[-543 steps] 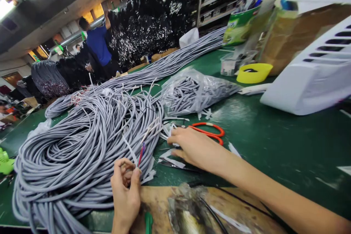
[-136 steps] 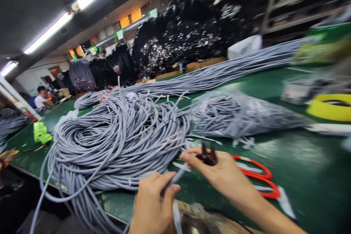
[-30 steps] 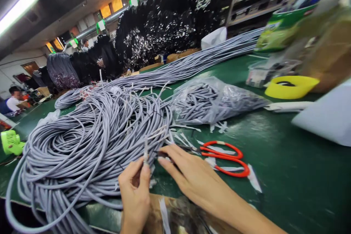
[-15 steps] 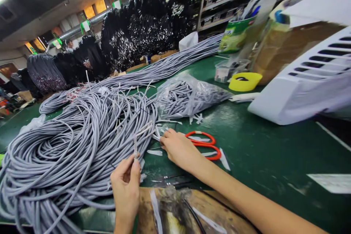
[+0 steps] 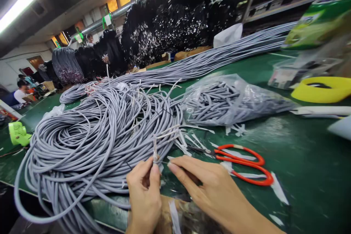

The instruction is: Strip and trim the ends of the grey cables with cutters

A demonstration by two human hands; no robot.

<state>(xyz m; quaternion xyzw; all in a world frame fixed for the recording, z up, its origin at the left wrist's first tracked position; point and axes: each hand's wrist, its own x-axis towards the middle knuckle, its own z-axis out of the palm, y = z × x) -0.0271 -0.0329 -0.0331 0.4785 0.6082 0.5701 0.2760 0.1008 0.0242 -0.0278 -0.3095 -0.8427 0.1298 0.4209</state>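
Note:
My left hand (image 5: 145, 190) pinches a grey cable just below its stripped end (image 5: 155, 148), which stands upright and shows a silvery, braided-looking surface. Close on its right, my right hand (image 5: 204, 182) has thumb and forefinger pressed together on a thin strand (image 5: 164, 162) running toward the cable end. What the strand is made of is too fine to make out. Beyond both hands lies a large coiled heap of grey cables (image 5: 90, 135). Red-handled scissors (image 5: 246, 161) rest on the green table to the right, among white strips (image 5: 279, 188).
A clear plastic bag of short grey cable pieces (image 5: 219, 100) lies behind the scissors. Farther right are a yellow tape roll (image 5: 323, 89) and a green container (image 5: 309, 25). A small green fan (image 5: 19, 133) stands left. Another person (image 5: 20, 93) sits far left.
My right hand has come back from the white strips beside the scissors to the cable end, its fingertips now pinched. The left hand keeps its hold. The view has swung left.

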